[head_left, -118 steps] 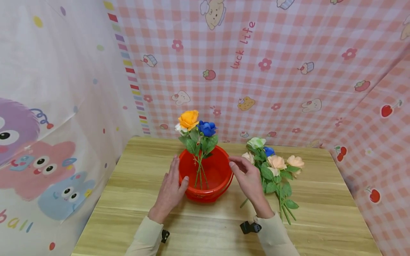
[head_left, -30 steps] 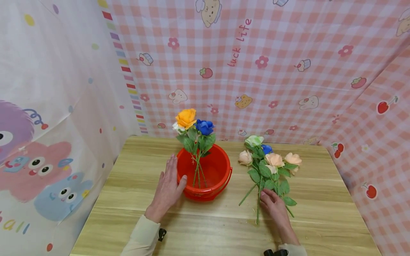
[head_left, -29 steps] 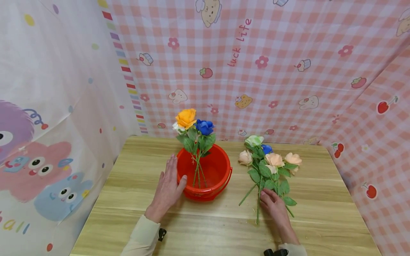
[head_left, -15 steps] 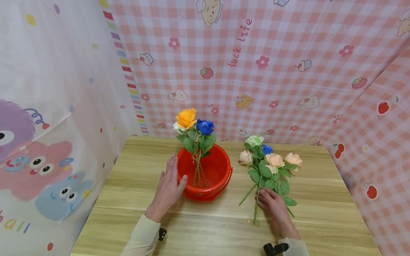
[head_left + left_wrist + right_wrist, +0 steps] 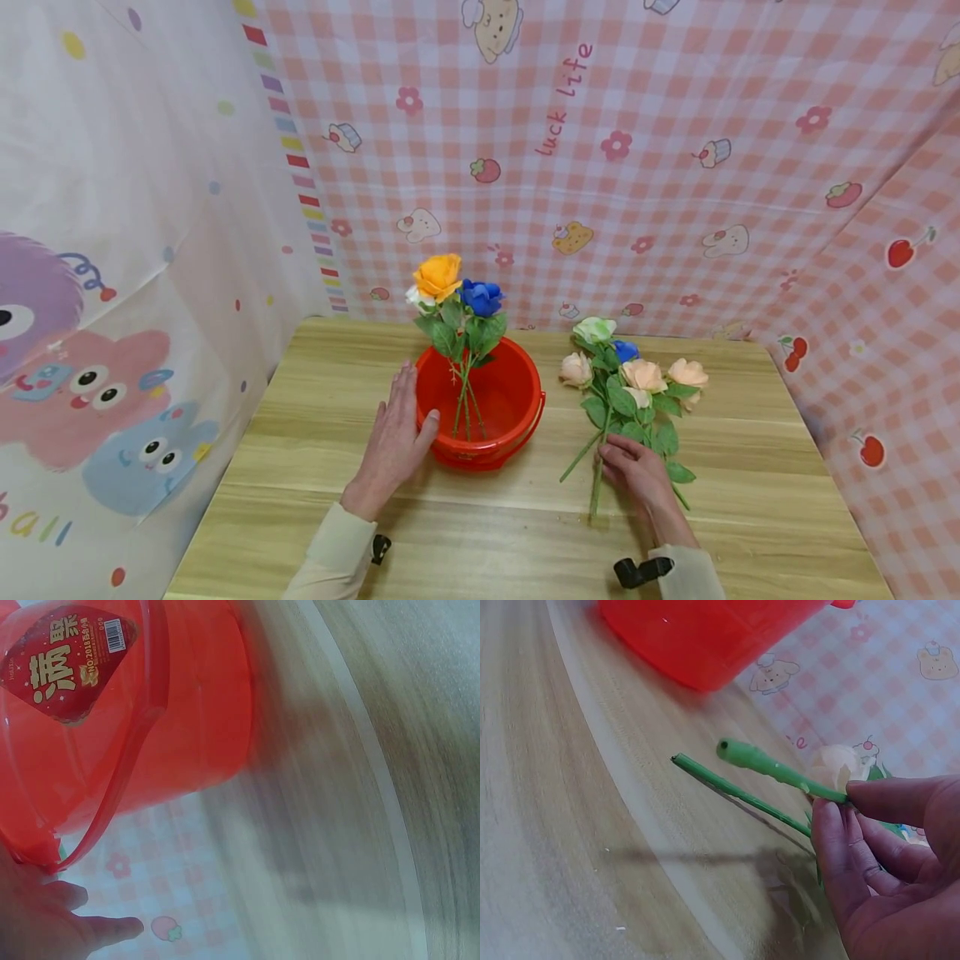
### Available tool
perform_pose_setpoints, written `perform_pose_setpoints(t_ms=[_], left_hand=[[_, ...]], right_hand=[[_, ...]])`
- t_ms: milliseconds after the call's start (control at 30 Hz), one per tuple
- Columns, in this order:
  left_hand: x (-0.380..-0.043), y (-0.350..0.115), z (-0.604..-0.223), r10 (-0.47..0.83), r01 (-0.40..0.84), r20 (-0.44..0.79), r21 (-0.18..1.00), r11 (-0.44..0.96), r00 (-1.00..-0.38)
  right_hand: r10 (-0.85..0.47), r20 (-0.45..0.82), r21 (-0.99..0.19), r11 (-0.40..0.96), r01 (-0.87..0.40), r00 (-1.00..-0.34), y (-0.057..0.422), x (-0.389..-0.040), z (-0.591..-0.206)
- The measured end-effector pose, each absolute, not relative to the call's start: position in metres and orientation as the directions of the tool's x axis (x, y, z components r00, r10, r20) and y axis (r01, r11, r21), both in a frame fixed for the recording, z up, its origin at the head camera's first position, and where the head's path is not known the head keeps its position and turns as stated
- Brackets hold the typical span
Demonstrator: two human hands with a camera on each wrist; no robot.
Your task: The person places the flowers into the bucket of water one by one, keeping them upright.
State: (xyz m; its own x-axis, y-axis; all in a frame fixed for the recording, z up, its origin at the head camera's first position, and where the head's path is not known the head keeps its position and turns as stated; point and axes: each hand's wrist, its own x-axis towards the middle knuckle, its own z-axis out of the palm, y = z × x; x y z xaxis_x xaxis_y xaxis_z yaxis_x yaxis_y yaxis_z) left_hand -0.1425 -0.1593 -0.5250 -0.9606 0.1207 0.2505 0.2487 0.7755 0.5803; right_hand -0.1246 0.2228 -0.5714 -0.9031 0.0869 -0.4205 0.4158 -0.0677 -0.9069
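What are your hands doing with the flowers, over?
Left hand against red bucket. Right hand pinches a green stem. Another stem close beside it, might snag.

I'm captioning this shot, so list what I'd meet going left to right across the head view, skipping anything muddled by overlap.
Left hand → red bucket → leftmost peach rose → held green stem → right hand → rightmost peach rose

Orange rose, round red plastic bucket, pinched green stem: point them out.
Orange rose (image 5: 438, 277), head view: middle of bloom.
Round red plastic bucket (image 5: 517, 387), head view: inner wall.
Pinched green stem (image 5: 761, 760), right wrist view: shaft near free end.
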Motion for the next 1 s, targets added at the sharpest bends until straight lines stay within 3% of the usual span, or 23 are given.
perform_pose_setpoints(t_ms=[700,1000], left_hand=[[-0.143,-0.158,-0.523,0.114,0.229,0.225,0.591,0.774,-0.968],[-0.144,-0.158,-0.524,0.116,0.230,0.226,0.586,0.777,-0.967]], right_hand=[[0.082,-0.431,-0.900,-0.118,0.420,-0.899,0.223,-0.123,-0.566],[0.062,-0.372,-0.924,-0.118,0.363,-0.926,0.223,-0.122,-0.556]])
